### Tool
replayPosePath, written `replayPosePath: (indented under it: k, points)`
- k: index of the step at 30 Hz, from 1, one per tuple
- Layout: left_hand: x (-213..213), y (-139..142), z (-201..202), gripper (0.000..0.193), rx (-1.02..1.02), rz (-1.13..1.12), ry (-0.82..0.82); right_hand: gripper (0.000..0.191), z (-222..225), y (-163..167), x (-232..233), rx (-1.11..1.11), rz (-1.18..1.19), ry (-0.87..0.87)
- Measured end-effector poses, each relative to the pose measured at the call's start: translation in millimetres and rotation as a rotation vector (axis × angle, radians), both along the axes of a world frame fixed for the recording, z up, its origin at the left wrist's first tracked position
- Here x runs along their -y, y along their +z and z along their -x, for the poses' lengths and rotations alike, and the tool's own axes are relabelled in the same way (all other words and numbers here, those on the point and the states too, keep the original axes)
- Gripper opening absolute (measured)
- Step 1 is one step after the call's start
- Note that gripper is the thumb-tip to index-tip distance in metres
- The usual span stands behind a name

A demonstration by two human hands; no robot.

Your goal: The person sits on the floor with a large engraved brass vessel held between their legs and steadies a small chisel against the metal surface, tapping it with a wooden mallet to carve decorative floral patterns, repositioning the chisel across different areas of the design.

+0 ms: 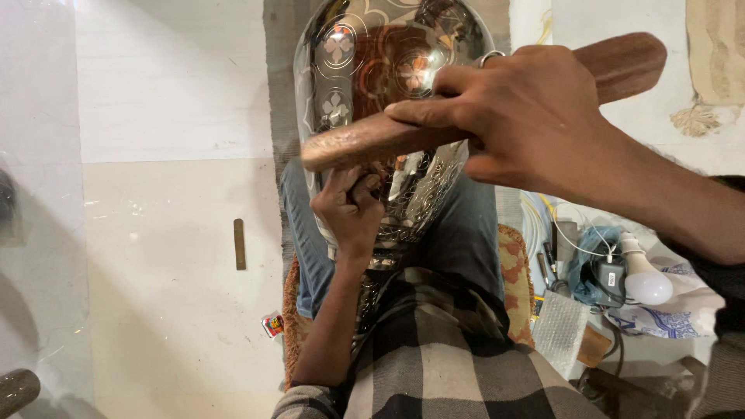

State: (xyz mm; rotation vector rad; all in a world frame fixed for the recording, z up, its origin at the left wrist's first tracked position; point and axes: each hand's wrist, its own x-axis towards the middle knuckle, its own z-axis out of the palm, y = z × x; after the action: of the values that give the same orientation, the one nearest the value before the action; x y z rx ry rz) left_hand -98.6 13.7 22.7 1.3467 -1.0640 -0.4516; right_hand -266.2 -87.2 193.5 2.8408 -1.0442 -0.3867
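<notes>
One large silver-coloured metal vessel (388, 70), engraved with flower and circle motifs, stood upright between the person's knees at the centre of the view, its bulbous body reaching to the far edge and its narrow end pointing down towards the lap. One wooden mallet (365, 143), long and brown, lay across the front of the vessel, its worn end to the left and its broader end showing far right behind the knuckles.

The right hand (528, 116) was closed around the mallet's middle, index finger stretched along the shaft, a ring on one finger. The left hand (349, 209) was curled tight against the vessel's lower body, seemingly pinching a small tool against the metal; what it held could not be made out.

Judgement: the work in hand appeared to be tapping a pattern into the metal. To do it well, the left hand should keep the point steady and square to the surface, the knees should grip the vessel firmly, and the blows should be light and even so the wall does not dent.

Further out, on the floor: one thin brass-coloured strip (239, 244) to the left, one small coloured packet (272, 323) near the left knee, and to the right one white light bulb (642, 277) among tangled cables (570, 233)
</notes>
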Motion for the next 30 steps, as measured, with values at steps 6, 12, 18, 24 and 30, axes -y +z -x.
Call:
replayPosePath:
  k: [6,12,18,24,30]
  points:
    - [10.0,-1.1,-15.6,0.029,0.15,0.013,-0.173,0.079,35.1,-19.8,-5.9,0.388,0.014,-0.02]
    - [22.6,4.7,-34.3,0.027,0.24,-0.028,-0.455,0.08,59.9,-41.9,-37.1,0.675,-0.165,-0.266]
    - [37.3,15.9,-45.4,0.041,0.329,-0.136,-0.672,0.078,72.0,-53.4,-60.4,0.844,-0.264,-0.389]
    - [43.6,26.3,-49.6,0.056,0.408,0.002,-0.807,0.075,76.5,-76.1,-100.8,1.025,-0.326,-0.616]
    - [59.4,31.2,-51.9,0.046,0.539,-0.069,-0.976,0.067,82.7,-109.3,-135.0,1.156,-0.225,-0.629]
